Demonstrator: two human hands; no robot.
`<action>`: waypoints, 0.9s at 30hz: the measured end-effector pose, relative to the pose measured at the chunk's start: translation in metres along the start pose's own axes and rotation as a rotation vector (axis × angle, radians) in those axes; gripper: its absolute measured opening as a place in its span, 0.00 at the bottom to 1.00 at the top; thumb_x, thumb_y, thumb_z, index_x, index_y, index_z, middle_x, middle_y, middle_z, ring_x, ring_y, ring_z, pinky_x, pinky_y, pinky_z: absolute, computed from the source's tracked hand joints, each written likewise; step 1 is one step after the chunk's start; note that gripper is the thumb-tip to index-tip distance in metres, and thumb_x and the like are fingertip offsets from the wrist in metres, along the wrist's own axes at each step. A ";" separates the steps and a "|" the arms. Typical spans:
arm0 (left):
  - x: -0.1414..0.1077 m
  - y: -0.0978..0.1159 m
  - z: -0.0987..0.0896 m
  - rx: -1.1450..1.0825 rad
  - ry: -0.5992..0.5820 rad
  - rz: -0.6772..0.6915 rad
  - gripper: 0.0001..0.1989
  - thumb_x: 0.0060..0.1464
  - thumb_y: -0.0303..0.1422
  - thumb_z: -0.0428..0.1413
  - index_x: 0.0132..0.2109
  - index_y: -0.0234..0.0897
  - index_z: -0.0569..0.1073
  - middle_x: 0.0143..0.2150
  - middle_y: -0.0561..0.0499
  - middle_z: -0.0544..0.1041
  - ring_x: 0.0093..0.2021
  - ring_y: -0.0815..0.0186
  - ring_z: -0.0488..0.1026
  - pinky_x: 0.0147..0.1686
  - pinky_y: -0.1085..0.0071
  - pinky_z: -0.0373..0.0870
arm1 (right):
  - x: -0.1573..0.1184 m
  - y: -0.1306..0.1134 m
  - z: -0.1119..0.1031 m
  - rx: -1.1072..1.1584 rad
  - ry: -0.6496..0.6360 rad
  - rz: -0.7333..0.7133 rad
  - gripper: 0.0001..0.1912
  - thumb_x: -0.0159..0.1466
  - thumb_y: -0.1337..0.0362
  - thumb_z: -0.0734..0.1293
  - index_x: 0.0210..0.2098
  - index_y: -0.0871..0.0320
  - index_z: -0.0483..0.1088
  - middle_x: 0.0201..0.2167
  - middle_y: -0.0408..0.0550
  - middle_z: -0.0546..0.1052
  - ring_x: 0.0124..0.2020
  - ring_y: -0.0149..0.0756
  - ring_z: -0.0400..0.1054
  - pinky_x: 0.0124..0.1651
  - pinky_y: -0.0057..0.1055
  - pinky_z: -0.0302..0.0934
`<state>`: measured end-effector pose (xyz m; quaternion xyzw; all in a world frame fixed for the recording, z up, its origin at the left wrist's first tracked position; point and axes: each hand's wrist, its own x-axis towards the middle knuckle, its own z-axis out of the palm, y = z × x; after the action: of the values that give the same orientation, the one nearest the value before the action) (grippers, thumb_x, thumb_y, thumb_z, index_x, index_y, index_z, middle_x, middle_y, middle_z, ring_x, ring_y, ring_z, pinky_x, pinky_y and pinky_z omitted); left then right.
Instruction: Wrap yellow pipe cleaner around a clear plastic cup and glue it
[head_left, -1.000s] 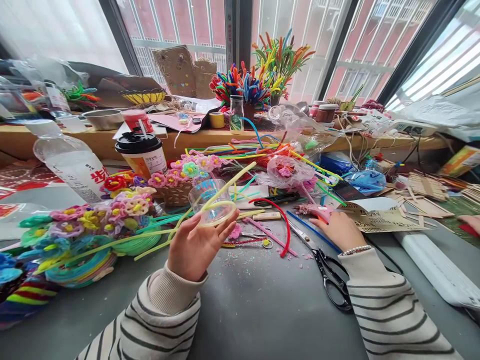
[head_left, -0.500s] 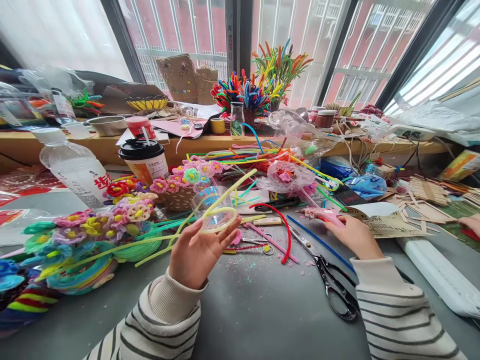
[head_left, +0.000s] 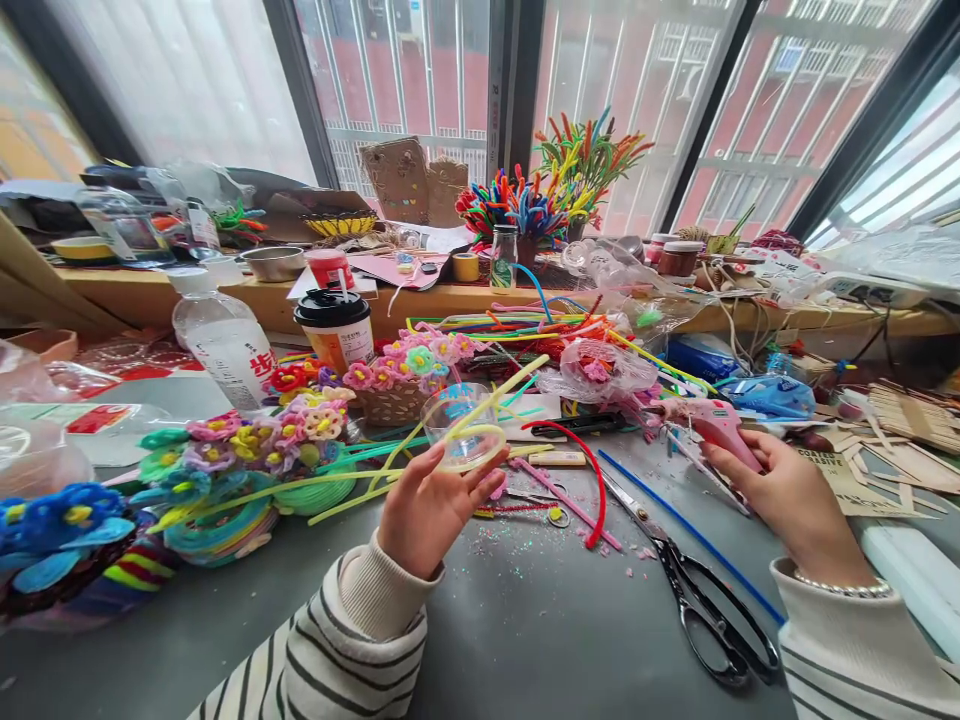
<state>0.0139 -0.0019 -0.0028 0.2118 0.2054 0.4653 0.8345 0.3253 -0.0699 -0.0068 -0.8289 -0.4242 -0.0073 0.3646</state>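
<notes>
My left hand [head_left: 431, 515], palm up, grips a clear plastic cup [head_left: 459, 408] tipped on its side. Pale yellow pipe cleaner [head_left: 519, 382] curves around the cup's rounded end, and its loose lengths stick out on either side. My right hand [head_left: 799, 495] is closed around the handle of a pink hot glue gun [head_left: 718, 428], whose nozzle points left. Below the gun, black-handled scissors [head_left: 694, 590] lie on the table beside a blue pipe cleaner [head_left: 679, 515]. A red pipe cleaner [head_left: 596, 480] bends between the two hands.
Pipe-cleaner flowers [head_left: 247, 440] crowd the left, near a water bottle [head_left: 225, 340] and a lidded paper cup [head_left: 335, 330]. Loose pipe cleaners and a plastic-wrapped bundle [head_left: 600, 368] fill the middle. Wooden sticks [head_left: 915, 415] lie at right; a cluttered ledge [head_left: 420, 300] runs behind.
My right hand has taken the glue gun's handle and raised the gun, which now sits more upright. The left hand still holds the cup. The view has turned slightly left.
</notes>
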 end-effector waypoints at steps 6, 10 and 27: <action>0.001 -0.003 -0.004 0.005 -0.023 -0.015 0.26 0.40 0.32 0.57 0.49 0.35 0.60 0.44 0.38 0.74 0.47 0.52 0.71 0.45 0.65 0.65 | -0.029 -0.069 0.005 0.254 0.028 -0.152 0.33 0.45 0.43 0.64 0.43 0.60 0.67 0.32 0.52 0.74 0.28 0.40 0.68 0.31 0.36 0.63; 0.002 -0.007 -0.006 0.003 -0.059 -0.077 0.27 0.41 0.32 0.56 0.50 0.32 0.60 0.44 0.38 0.74 0.47 0.52 0.71 0.47 0.64 0.63 | -0.053 -0.084 0.021 0.239 0.154 -0.265 0.32 0.47 0.45 0.65 0.44 0.62 0.66 0.31 0.54 0.74 0.26 0.39 0.68 0.30 0.36 0.64; 0.001 -0.018 -0.008 0.086 -0.189 -0.238 0.18 0.48 0.32 0.52 0.46 0.27 0.67 0.42 0.40 0.76 0.45 0.55 0.72 0.50 0.60 0.57 | -0.064 -0.076 0.033 -0.068 0.480 -0.558 0.27 0.52 0.53 0.65 0.48 0.62 0.64 0.33 0.55 0.76 0.28 0.42 0.71 0.30 0.36 0.65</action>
<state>0.0224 -0.0082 -0.0198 0.2642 0.1696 0.3317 0.8896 0.2206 -0.0655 -0.0057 -0.6676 -0.5358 -0.3150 0.4099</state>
